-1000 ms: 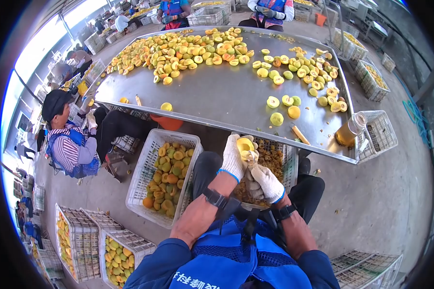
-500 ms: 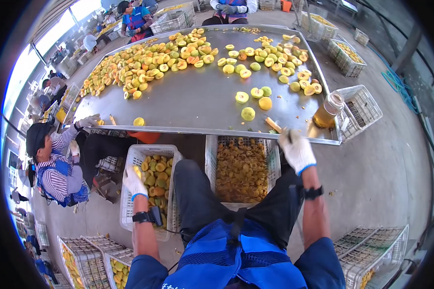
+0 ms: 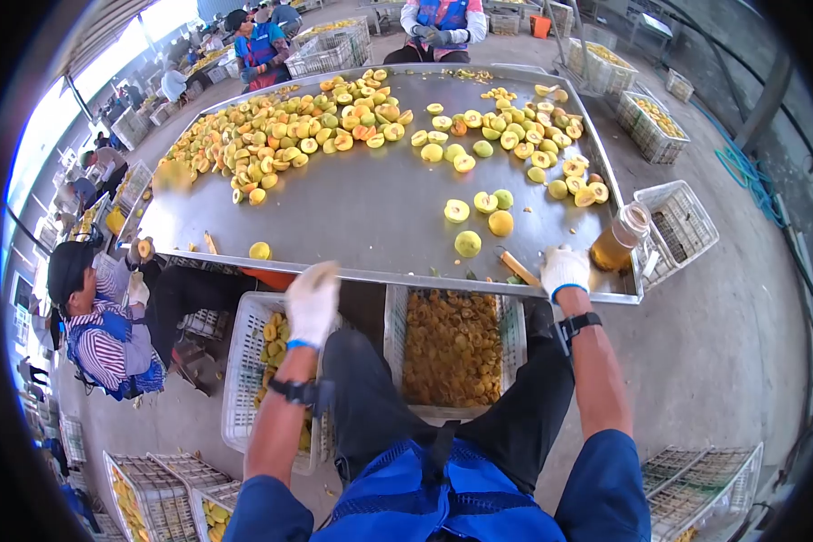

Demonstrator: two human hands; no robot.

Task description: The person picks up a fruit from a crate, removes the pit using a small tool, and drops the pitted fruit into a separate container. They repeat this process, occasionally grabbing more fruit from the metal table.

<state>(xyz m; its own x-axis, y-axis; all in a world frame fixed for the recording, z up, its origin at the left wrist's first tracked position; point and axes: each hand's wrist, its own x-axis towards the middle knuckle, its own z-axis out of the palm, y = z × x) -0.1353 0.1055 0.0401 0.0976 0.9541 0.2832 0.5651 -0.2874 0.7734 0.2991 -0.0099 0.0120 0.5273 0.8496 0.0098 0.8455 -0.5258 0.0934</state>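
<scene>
My left hand [image 3: 313,305], in a white glove, is raised at the table's near edge, above a white crate of whole fruit [image 3: 271,348]. Motion smears its fingers, and I cannot see what they hold, if anything. My right hand [image 3: 565,270], also gloved, rests at the near rim of the metal table [image 3: 379,212]. Beside it lies a wooden-handled tool [image 3: 518,268], its end close to my fingers. A jar of amber liquid [image 3: 618,237] stands just right of that hand. Farther in are a yellow-green fruit [image 3: 467,243] and several cut halves [image 3: 456,210].
A large heap of halved fruit [image 3: 280,135] covers the table's far left. Between my knees stands a crate of brownish scraps [image 3: 452,348]. A co-worker [image 3: 108,316] sits at the left holding a fruit half. Another crate [image 3: 677,226] adjoins the right corner.
My left hand has risen from the fruit crate toward the table edge. My right hand has shifted slightly right along the rim. A blurred yellow shape now appears above the table's left side.
</scene>
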